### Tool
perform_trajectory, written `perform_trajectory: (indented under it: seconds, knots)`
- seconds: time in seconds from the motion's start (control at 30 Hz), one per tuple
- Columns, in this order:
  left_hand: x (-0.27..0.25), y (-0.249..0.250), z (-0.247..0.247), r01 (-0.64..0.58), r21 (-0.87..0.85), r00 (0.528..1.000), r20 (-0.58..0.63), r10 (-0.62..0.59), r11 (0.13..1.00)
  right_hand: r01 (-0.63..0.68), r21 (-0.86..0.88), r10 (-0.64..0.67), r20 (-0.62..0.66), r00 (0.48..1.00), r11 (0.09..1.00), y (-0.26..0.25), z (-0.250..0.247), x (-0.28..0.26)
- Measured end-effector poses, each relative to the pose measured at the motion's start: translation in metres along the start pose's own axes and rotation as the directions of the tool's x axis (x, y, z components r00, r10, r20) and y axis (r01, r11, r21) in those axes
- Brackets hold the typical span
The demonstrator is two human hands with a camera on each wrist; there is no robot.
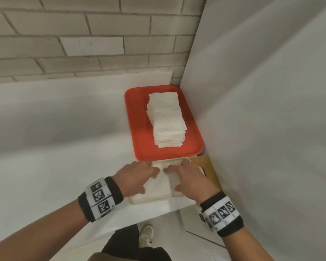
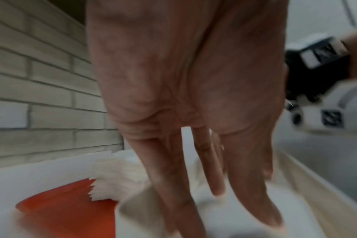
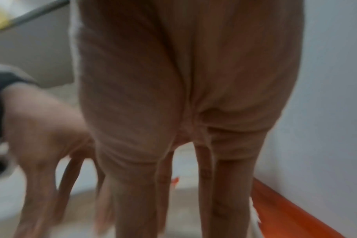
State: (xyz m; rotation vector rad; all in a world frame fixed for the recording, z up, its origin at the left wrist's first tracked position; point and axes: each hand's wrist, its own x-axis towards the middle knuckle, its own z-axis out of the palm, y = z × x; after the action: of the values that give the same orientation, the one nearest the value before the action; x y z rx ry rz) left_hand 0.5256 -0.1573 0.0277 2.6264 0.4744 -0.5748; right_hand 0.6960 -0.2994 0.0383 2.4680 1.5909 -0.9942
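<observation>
Both arms extended forward. Left hand (image 1: 137, 176) and right hand (image 1: 190, 178) side by side, palms down, fingers (image 2: 169, 185) straight, thumbs angled inward.

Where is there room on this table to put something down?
The big free patch is the white table left of the red tray and the left hand, up to the brick wall. The right corner is crowded: napkin stack on the red tray, cream tray under both hands, brown board by the right hand.

soft white paper napkins (image 1: 167, 117) on a smooth matt red plastic tray (image 1: 137, 117); rough brick wall (image 1: 83, 34).
</observation>
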Motion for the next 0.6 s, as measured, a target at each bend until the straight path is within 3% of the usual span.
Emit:
perform_trajectory:
  seconds: [0.03, 0.1, 0.17, 0.23, 0.3, 0.43, 0.6]
  knots:
    - [-0.001, -0.005, -0.014, 0.021, -0.057, 1.000, -0.020, -0.022, 0.998, -0.019, 0.065, 0.021, -0.031, 0.999, 0.998, 0.001, -0.016, -0.003]
    - [0.005, -0.016, -0.045, 0.044, -0.157, 0.974, -0.215, -0.077, 0.987, -0.039, 0.161, 0.073, -0.209, 0.975, 0.986, 0.000, -0.053, -0.005]
    - [0.028, -0.026, -0.077, 0.050, -0.179, 0.888, -0.442, -0.126, 0.983, -0.058, 0.170, 0.128, -0.430, 0.894, 0.984, -0.004, -0.094, 0.008]
    - [0.062, -0.035, -0.103, 0.086, -0.238, 0.837, -0.510, -0.200, 0.967, -0.068, 0.183, 0.162, -0.561, 0.812, 0.981, -0.003, -0.127, 0.041]
    - [0.100, -0.045, -0.115, 0.139, -0.294, 0.843, -0.466, -0.269, 0.946, -0.141, 0.146, 0.198, -0.540, 0.818, 0.979, 0.002, -0.149, 0.086]
    - [0.152, -0.056, -0.106, 0.245, -0.373, 0.888, -0.283, -0.361, 0.895, -0.288, 0.025, 0.280, -0.330, 0.902, 0.957, 0.009, -0.148, 0.155]
    - [0.168, -0.056, -0.083, 0.249, -0.476, 0.878, -0.257, -0.405, 0.843, -0.290, 0.217, 0.343, -0.273, 0.899, 0.932, 0.001, -0.115, 0.185]
